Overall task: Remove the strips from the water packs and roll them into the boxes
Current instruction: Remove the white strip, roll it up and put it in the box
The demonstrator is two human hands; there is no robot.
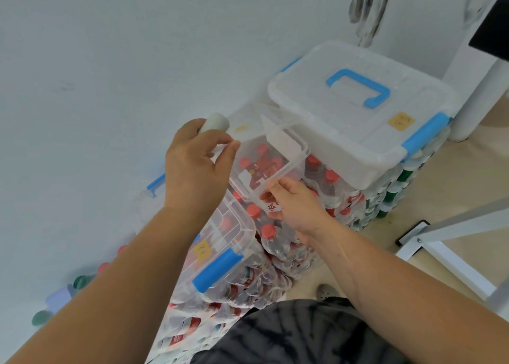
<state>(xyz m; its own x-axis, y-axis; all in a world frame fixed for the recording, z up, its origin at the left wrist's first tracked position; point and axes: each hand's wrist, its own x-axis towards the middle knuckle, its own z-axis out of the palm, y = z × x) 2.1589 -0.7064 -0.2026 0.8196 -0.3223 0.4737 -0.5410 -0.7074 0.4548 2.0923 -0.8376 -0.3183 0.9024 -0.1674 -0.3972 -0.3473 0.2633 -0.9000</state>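
My left hand grips a white roll against its fingers, while thumb and forefinger pinch the far rim of a small clear tray. My right hand holds the tray's near rim, with a white strip piece printed in red under its fingers. The tray hangs above shrink-wrapped water packs of red-capped bottles. A large lidded clear box with a blue handle sits on the packs at the right. A second clear box with blue latches lies at lower left.
A white table leg and a white metal frame stand at the right, with a black phone on the floor between them. Green-capped bottles are stacked under the large box. Loose caps lie by the wall at left.
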